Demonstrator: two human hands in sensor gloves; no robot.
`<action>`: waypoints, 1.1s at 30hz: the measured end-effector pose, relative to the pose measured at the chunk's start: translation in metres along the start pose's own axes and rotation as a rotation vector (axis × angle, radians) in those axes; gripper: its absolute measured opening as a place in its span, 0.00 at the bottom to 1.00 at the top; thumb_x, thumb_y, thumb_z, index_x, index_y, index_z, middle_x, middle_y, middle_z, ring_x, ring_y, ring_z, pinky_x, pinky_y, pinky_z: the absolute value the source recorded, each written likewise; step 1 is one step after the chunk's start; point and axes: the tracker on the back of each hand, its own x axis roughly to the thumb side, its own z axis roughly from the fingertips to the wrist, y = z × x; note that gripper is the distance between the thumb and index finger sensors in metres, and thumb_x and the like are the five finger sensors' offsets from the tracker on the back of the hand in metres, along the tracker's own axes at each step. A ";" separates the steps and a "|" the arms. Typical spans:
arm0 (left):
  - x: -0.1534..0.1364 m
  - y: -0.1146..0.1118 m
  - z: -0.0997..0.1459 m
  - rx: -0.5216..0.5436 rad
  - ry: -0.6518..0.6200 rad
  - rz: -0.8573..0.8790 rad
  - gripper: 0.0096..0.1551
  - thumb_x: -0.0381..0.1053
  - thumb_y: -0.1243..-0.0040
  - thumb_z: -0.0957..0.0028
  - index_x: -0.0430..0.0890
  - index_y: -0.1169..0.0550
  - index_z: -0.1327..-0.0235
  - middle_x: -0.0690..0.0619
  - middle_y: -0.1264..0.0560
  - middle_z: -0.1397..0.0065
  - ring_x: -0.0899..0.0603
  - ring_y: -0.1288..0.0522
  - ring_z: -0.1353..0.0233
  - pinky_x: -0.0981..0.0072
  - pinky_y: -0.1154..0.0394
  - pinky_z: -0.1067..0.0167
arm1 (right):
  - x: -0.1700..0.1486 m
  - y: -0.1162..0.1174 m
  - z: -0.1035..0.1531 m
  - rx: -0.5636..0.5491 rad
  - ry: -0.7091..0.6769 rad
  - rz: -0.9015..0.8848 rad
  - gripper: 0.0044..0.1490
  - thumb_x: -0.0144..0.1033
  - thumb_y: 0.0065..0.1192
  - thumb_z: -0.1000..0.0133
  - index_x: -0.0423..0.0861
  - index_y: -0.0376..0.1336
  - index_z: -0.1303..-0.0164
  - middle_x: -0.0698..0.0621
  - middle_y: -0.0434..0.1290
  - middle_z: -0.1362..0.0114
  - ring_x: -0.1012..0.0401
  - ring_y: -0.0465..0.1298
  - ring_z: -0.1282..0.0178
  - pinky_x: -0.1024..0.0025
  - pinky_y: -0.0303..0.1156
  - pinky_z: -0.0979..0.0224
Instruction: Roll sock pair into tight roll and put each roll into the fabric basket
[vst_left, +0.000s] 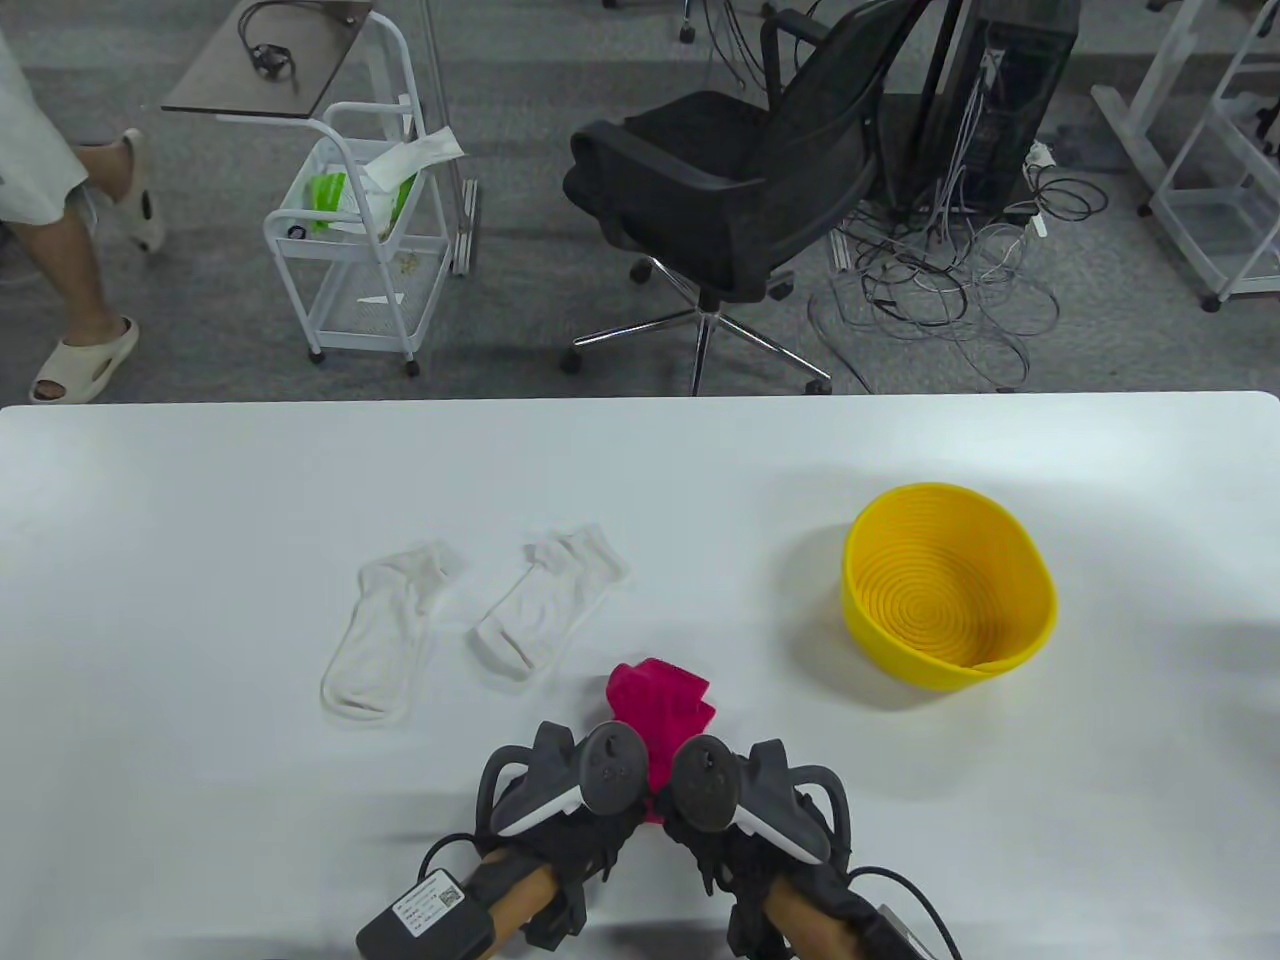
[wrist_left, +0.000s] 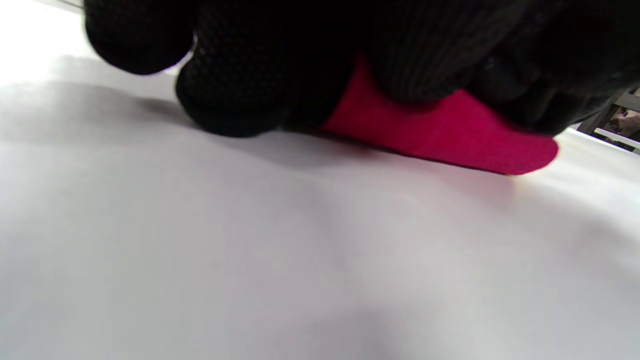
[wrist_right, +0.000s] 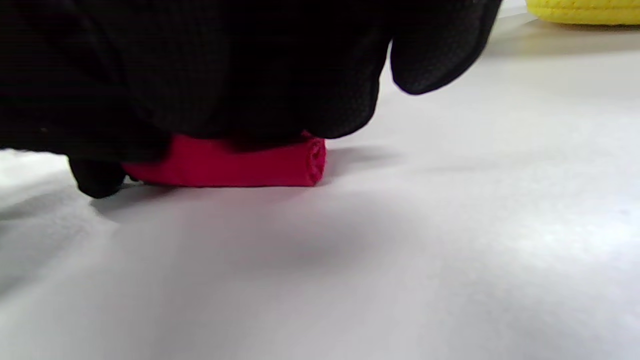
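Note:
A magenta sock pair (vst_left: 662, 700) lies near the table's front edge, its far end flat and its near end under my hands. My left hand (vst_left: 588, 792) and right hand (vst_left: 716, 796) sit side by side on that near end, fingers curled over it. In the right wrist view the gloved fingers (wrist_right: 240, 80) press on a tight rolled end of the magenta sock pair (wrist_right: 235, 162). The left wrist view has the fingers (wrist_left: 240, 80) on the sock's flatter part (wrist_left: 450, 137). Two white socks (vst_left: 385, 630) (vst_left: 550, 605) lie loose to the left. The yellow basket (vst_left: 1040, 590) stands at the right with nothing in it.
The white table (vst_left: 200, 500) reaches past both sides of the view. Beyond its far edge stand a black office chair (vst_left: 740, 190), a white trolley (vst_left: 350, 230) and a tangle of cables (vst_left: 950, 290). A person's legs (vst_left: 70, 250) are at the far left.

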 end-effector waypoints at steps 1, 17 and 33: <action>0.000 0.000 0.000 0.003 0.000 0.001 0.23 0.55 0.37 0.57 0.51 0.15 0.50 0.49 0.17 0.48 0.45 0.17 0.56 0.46 0.26 0.47 | 0.000 0.001 -0.001 0.007 0.008 -0.003 0.24 0.50 0.72 0.54 0.62 0.73 0.46 0.62 0.78 0.35 0.60 0.80 0.35 0.49 0.72 0.30; -0.002 0.015 0.009 0.081 0.020 0.018 0.25 0.57 0.35 0.59 0.53 0.14 0.48 0.48 0.16 0.45 0.44 0.15 0.53 0.46 0.25 0.47 | -0.003 0.011 -0.007 0.006 0.095 0.040 0.30 0.50 0.74 0.55 0.63 0.69 0.40 0.62 0.74 0.30 0.59 0.77 0.31 0.48 0.70 0.29; 0.002 0.000 0.001 0.040 0.020 -0.040 0.25 0.54 0.30 0.61 0.50 0.15 0.50 0.48 0.17 0.48 0.46 0.16 0.56 0.47 0.24 0.48 | -0.002 0.010 -0.007 -0.011 0.091 0.022 0.26 0.49 0.70 0.53 0.62 0.71 0.42 0.61 0.77 0.34 0.60 0.79 0.34 0.49 0.71 0.29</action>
